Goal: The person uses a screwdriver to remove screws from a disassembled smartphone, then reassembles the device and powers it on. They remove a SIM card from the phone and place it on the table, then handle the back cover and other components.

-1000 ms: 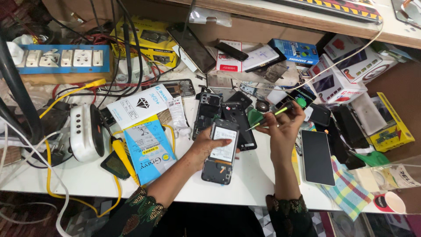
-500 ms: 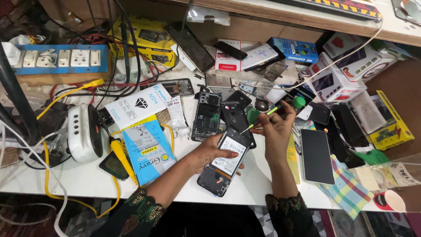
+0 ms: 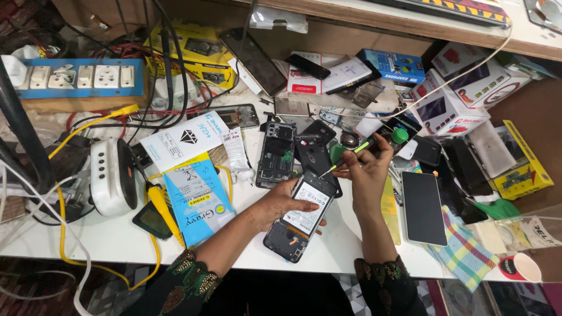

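Black and opened at the back, the dismantled smartphone with a white-labelled battery (image 3: 300,219) lies tilted on the white counter (image 3: 117,234), its lower end toward the near edge and its upper end pointing up and to the right. The battery fills its middle; a dark camera section shows at the lower end.

In the head view, the left hand (image 3: 280,202) rests on the phone's left side, fingers curled over the edge and pressing it down against the counter. The right hand (image 3: 367,171) is just beside the phone's upper end, fingers pinched together round a slim screwdriver with a green handle and a round green cap (image 3: 366,146). The tool slants down to the left, and its metal tip comes down at the top edge of the phone, close to the left hand's fingertips.

Just behind the two hands lie another opened black phone frame with a green board showing (image 3: 277,153) and a loose black back cover (image 3: 314,153). To the right a dark-screened phone with a pale rim (image 3: 424,208) lies flat, well apart from the work. To the left sits a blue printed packet (image 3: 198,199), with a yellow cable (image 3: 161,205) crossing beside it, and a blue socket strip with white sockets (image 3: 76,77) at the far left.
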